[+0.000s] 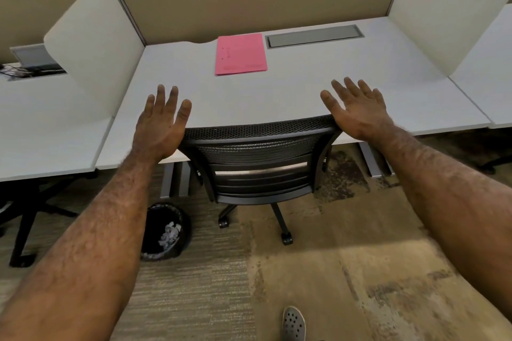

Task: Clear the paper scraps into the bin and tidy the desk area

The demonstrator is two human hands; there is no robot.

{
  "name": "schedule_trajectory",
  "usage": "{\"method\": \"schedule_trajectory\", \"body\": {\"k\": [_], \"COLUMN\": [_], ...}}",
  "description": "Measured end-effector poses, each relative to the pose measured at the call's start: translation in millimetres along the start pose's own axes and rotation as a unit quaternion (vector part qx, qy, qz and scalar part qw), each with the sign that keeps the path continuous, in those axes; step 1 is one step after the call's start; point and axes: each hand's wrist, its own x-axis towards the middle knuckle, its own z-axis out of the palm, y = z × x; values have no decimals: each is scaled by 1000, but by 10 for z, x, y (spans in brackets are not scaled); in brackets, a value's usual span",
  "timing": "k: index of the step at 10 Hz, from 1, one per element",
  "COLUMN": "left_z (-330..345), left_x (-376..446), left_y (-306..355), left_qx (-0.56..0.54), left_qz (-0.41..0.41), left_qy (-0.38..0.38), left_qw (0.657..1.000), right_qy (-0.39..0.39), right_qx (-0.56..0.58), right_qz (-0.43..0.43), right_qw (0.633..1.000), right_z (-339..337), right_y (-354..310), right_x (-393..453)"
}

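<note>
- At chair [260, 158] back's top corners: left hand [159, 124] and right hand [357, 111], fingers straight and spread, holding nothing.
- Below left hand, on floor: bin [155, 230] with paper scraps [169, 235] inside.
- Beyond both hands, on desk [346, 72]: pink folder [240, 54].

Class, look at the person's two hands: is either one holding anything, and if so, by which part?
Nothing is held. The left hand and right hand are both open, fingers spread, at the top corners of the chair backrest.
</note>
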Motion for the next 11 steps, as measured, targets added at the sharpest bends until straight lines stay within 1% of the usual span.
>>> {"method": "schedule_trajectory", "body": {"k": [1, 2, 3, 5, 7, 8, 9, 10, 11], "left_z": [39, 24, -49, -67, -110, -152, -188, -219, -339], "left_x": [-40, -20, 34, -1, -52, -47, -65, -90, -57], "left_y": [31, 54, 69, 83, 102, 138, 162, 198, 193], "left_qx": [-64, -85, -100, -96, -68, -30, -14, -20, -66], "left_qz": [-30, -45, -61, -67, -67, -72, -83, -85, -98], "left_qy": [12, 36, 38, 38, 28, 13, -32, -49, -44], "left_qw": [997, 995, 992, 992, 995, 997, 996, 995, 992], "right_qy": [7, 21, 30, 30, 26, 33, 10, -20, -32], "right_qx": [-5, 3, 3, -11, -27, -50, -80, -80, -81], "right_qz": [-13, -22, -32, -25, -21, -32, -42, -44, -72], "right_qw": [1000, 1000, 999, 999, 999, 998, 996, 996, 994], "right_z": [26, 6, -62, -46, -50, -98, -127, -174, -222], "right_y": [7, -23, -80, -83, -112, -140, -147, -227, -375], "right_x": [21, 69, 156, 157, 144, 135, 108, 97, 132]}}
